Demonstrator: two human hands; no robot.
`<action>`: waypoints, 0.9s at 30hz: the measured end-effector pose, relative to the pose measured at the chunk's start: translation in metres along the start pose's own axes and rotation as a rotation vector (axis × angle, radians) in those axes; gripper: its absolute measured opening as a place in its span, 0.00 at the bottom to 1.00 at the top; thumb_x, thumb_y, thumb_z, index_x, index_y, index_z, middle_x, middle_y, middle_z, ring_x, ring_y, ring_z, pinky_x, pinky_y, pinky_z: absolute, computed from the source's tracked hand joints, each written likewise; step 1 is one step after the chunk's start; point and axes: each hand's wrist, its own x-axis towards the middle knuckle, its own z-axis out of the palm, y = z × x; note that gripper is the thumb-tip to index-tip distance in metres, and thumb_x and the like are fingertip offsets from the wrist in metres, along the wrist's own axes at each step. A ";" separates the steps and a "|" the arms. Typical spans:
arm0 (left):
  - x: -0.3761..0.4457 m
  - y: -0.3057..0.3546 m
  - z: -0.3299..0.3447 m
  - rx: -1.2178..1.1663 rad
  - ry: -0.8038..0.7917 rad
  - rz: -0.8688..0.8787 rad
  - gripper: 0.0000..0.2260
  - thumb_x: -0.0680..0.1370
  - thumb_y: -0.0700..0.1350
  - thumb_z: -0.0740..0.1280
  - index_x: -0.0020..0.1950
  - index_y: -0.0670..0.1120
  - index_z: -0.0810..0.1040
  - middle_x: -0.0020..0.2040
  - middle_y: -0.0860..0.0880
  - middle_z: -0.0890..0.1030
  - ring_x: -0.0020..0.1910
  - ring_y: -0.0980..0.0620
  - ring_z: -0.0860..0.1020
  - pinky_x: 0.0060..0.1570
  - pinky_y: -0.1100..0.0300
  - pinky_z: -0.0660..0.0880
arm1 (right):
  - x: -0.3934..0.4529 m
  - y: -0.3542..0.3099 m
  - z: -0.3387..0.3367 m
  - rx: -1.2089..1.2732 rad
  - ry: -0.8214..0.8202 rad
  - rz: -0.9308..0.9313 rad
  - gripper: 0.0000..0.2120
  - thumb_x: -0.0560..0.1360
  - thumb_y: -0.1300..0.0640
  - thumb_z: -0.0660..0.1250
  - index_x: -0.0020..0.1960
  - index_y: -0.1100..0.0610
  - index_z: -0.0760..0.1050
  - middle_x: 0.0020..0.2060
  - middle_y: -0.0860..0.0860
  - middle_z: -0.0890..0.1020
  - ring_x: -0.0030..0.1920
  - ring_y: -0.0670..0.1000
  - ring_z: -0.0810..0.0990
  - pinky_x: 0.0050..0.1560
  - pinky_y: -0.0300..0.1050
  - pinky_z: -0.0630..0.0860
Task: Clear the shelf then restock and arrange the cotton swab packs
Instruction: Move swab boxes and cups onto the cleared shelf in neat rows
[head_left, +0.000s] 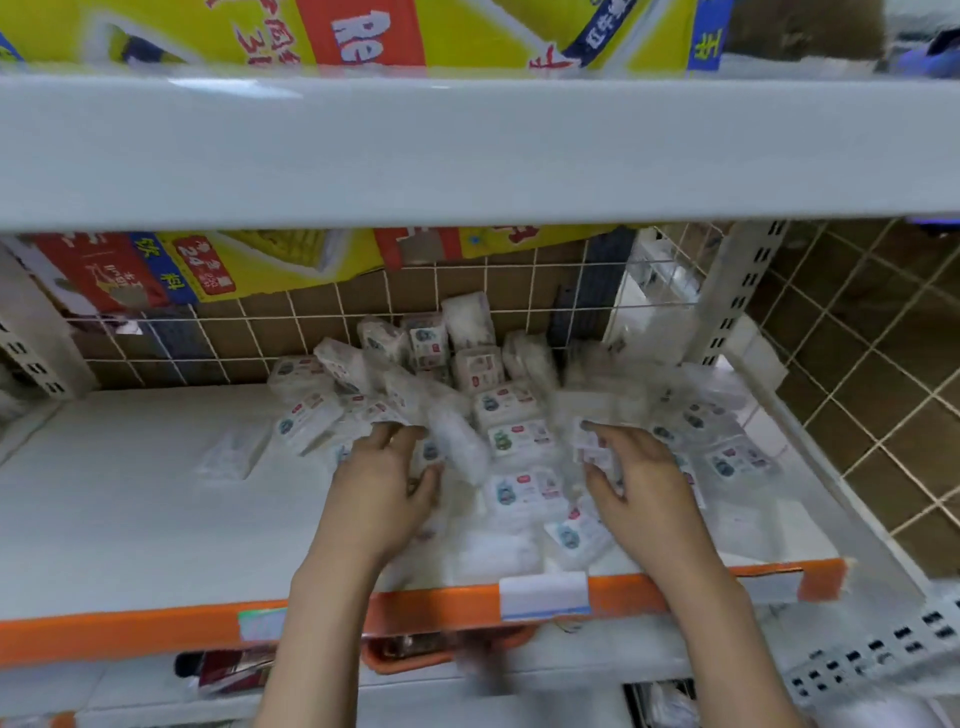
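Several small clear cotton swab packs (511, 410) with white labels lie in a loose heap on the right half of the white shelf (130, 499). One pack (231, 452) lies apart on the left. My left hand (387, 478) reaches into the heap, its fingers curled around a pack at the heap's front. My right hand (634, 478) is in the heap's right side, with thumb and fingers pinching a small pack (592, 449). The picture is blurred by motion.
A white upper shelf board (467, 150) hangs close above. A wire grid (311, 322) backs the shelf, with yellow and red cartons (208, 265) behind it. An orange price strip (156, 629) with a white tag (543, 592) edges the front. Brown tiled wall (857, 364) stands right.
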 end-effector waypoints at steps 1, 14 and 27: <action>-0.001 0.010 0.005 -0.002 -0.002 -0.009 0.21 0.78 0.51 0.62 0.68 0.45 0.70 0.65 0.44 0.72 0.56 0.42 0.75 0.53 0.52 0.73 | 0.000 0.007 -0.003 -0.003 -0.014 -0.003 0.20 0.74 0.59 0.67 0.66 0.58 0.72 0.60 0.57 0.76 0.62 0.59 0.72 0.61 0.52 0.71; 0.029 0.054 0.021 -0.091 -0.016 -0.376 0.39 0.74 0.61 0.64 0.76 0.41 0.53 0.68 0.39 0.71 0.65 0.41 0.70 0.56 0.53 0.70 | 0.014 0.039 -0.004 0.077 -0.034 -0.037 0.19 0.73 0.60 0.68 0.64 0.60 0.73 0.59 0.57 0.77 0.60 0.59 0.74 0.61 0.49 0.69; 0.051 0.060 0.047 0.021 -0.027 -0.357 0.30 0.75 0.42 0.64 0.74 0.42 0.55 0.58 0.37 0.76 0.56 0.38 0.75 0.48 0.54 0.71 | 0.025 0.049 -0.003 0.049 -0.008 -0.026 0.18 0.74 0.60 0.69 0.63 0.61 0.74 0.58 0.57 0.77 0.60 0.59 0.73 0.62 0.50 0.69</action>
